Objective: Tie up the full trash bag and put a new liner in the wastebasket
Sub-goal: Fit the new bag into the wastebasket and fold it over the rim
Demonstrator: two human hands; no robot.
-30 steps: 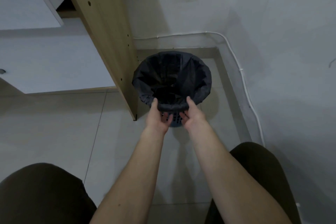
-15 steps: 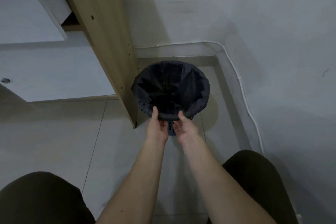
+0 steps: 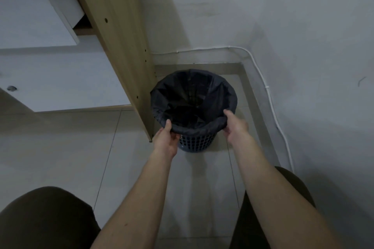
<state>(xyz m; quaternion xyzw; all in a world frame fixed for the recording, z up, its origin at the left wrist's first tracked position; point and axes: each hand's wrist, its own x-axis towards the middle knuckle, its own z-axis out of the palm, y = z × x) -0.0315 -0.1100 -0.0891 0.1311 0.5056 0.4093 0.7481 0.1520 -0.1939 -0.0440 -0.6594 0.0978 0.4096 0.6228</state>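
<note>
A blue perforated wastebasket (image 3: 197, 143) stands on the tiled floor in the room's corner. A black liner (image 3: 194, 95) sits inside it, its edge folded over the rim. My left hand (image 3: 167, 140) grips the folded liner edge at the near-left of the rim, thumb on top. At the near-right of the rim, my right hand (image 3: 235, 127) holds the liner edge the same way. The bottom of the liner is dark; I cannot tell what lies in it.
A wooden cabinet side panel (image 3: 121, 46) stands right against the basket's left. White cabinet fronts (image 3: 60, 79) lie further left. A white cable (image 3: 271, 103) runs along the wall at the right. My knees (image 3: 46, 220) are low in view.
Both hands have spread apart along the near rim: the left slid to the left side, the right to the right side. The view has tilted so the basket sits lower.
</note>
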